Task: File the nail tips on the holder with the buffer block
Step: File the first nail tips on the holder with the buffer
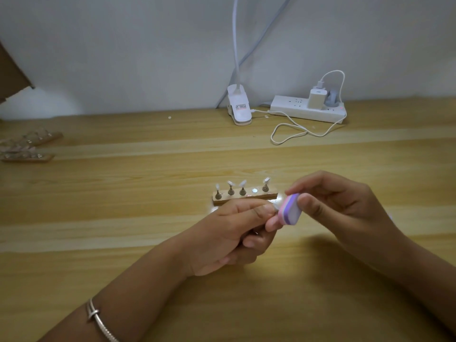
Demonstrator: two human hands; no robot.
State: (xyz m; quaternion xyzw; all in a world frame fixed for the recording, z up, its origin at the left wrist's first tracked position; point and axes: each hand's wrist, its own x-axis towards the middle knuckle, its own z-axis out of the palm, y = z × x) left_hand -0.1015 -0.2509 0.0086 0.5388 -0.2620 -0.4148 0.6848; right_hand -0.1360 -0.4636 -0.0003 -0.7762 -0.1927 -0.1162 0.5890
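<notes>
Right hand (340,206) pinches the pink, purple and white rectangular buffer block (291,211) between thumb and fingers; left hand (237,233) pinches a small pale nail tip (275,207) touching the block's face; both are above the light wooden table (148,218), just in front of the wooden bar holder (246,198); the holder carries four upright clear nail tips (230,183) and one bare metal disc (254,190).

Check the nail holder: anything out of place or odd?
One gap: on the wooden strip holder, the fourth spot from the left shows only a bare silver disc. The left hand pinches a small pale piece against the pink-and-purple buffer block, likely its stand.
</notes>
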